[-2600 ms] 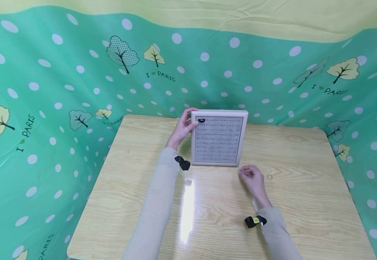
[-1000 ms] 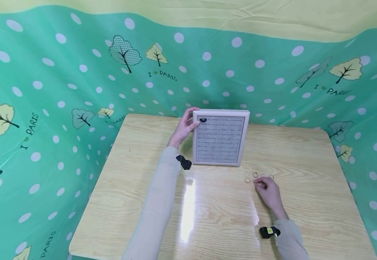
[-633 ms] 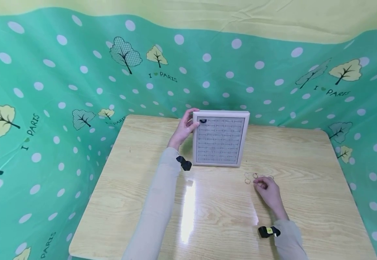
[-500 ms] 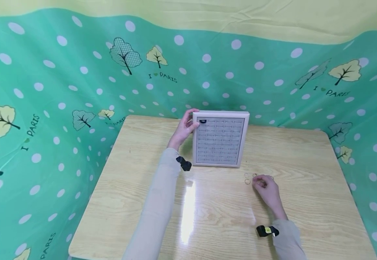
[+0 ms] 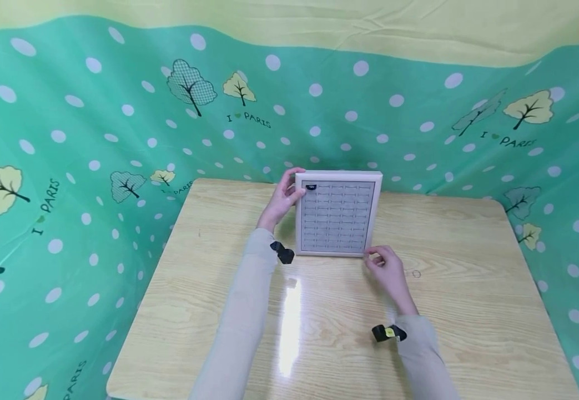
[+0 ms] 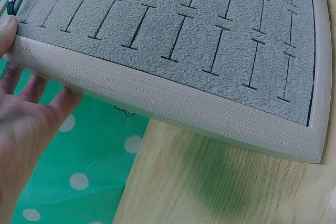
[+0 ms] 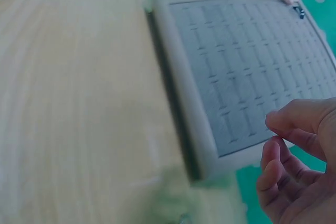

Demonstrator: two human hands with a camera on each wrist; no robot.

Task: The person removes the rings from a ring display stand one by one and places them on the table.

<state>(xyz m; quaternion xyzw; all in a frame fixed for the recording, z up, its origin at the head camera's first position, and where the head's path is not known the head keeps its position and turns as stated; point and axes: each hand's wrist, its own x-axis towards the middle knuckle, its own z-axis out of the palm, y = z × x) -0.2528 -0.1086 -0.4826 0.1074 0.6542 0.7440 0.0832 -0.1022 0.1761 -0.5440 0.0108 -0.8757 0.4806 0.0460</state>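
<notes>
A ring display tray [image 5: 338, 219], grey padded with rows of slots and a pale frame, stands propped up at the table's back. My left hand [image 5: 280, 201] grips its upper left edge, thumb in front and fingers behind, as the left wrist view shows. A black ring [image 6: 18, 2] sits in the top left slot beside that thumb. My right hand [image 5: 388, 272] is at the tray's lower right corner. In the right wrist view its thumb and index fingertips [image 7: 274, 121] pinch a thin, barely visible ring. Another ring [image 5: 416, 274] lies on the table right of this hand.
The wooden table [image 5: 209, 311] carries a bright light reflection in front of the tray. A green dotted curtain [image 5: 249, 144] hangs behind and along the sides. The right hand and forearm hide part of the table where other rings lay.
My right hand has gone from the tray's corner to the several rings on the table, then back up and left to that corner. The left hand and tray stay put.
</notes>
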